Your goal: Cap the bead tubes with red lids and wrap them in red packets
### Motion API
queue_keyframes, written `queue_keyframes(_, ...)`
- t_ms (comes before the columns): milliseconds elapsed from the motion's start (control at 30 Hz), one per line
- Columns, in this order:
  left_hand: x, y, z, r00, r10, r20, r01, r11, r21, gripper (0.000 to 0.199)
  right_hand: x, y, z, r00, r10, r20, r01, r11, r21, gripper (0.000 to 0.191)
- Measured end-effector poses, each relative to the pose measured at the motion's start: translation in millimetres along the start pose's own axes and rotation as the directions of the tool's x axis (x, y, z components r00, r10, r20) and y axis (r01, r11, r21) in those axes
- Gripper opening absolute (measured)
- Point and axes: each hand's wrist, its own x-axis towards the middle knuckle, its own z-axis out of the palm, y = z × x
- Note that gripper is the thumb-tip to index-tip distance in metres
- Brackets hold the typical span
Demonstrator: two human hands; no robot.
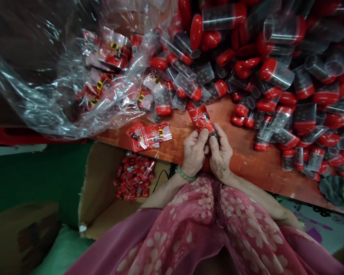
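A small red printed sachet [201,119] sits at the near edge of the bench [246,160], pinched between both hands: the left hand [193,152] grips its left lower edge, the right hand [220,152] closes on its right lower corner. It looks light, thin and slippery, best held by its edges. Two or three more sachets [149,134] lie just left. Capped clear vials [275,72], too many to count, heap the far right. A cardboard box [103,206] of packed pieces stands below left.

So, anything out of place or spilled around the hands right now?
Nothing looks spilled. Both hands, left hand and right hand, hold one red packet over the table edge. The capped containers lie jumbled in a loose heap.
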Motion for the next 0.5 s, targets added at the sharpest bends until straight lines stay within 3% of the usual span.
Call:
queue_keyframes(133, 2, 2, -1.2, 1.0, 0.017, 0.022, -0.016, 1.0, -0.021, 0.056, 4, 0, -3, 0.997, -0.072, -0.021, 0.072, 0.997, 0.024, 0.045)
queue_keyframes(233, 4, 8, -6.7, 0.993, -0.027, 0.118, 0.035, 0.997, -0.067, 0.053, 7, 2, -8, 0.992, -0.126, -0.004, 0.126, 0.991, 0.042, 0.041)
queue_keyframes(333, 5, 14, -12.5, 0.978, -0.046, 0.203, 0.058, 0.997, -0.056, 0.054, 6, 5, -11, 0.992, -0.104, 0.066, 0.099, 0.992, 0.075, 0.044)
queue_keyframes(500, 3, 12, -13.7, 0.988, -0.043, 0.151, 0.047, 0.998, -0.028, 0.049, 1, 6, -18, 0.985, -0.159, 0.068, 0.16, 0.987, -0.018, 0.048)
